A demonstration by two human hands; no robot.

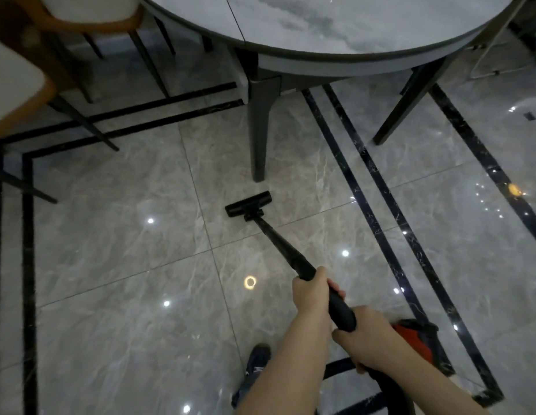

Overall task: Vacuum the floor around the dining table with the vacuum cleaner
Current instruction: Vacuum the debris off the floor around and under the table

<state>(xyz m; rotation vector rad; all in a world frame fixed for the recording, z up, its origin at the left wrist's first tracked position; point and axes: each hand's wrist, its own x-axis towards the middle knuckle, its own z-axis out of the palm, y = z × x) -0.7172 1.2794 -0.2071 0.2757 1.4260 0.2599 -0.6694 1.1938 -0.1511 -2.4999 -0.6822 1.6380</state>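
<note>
Vacuum cleaner's slim black wand [278,241] gripped by left hand [311,292] and right hand [362,339]; flat nozzle [248,203] on glossy tile.

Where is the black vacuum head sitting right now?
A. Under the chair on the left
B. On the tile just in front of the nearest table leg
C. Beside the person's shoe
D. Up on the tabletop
B: the vacuum head lies flat on the floor tile just short of the nearest table leg, not touching it.
</note>
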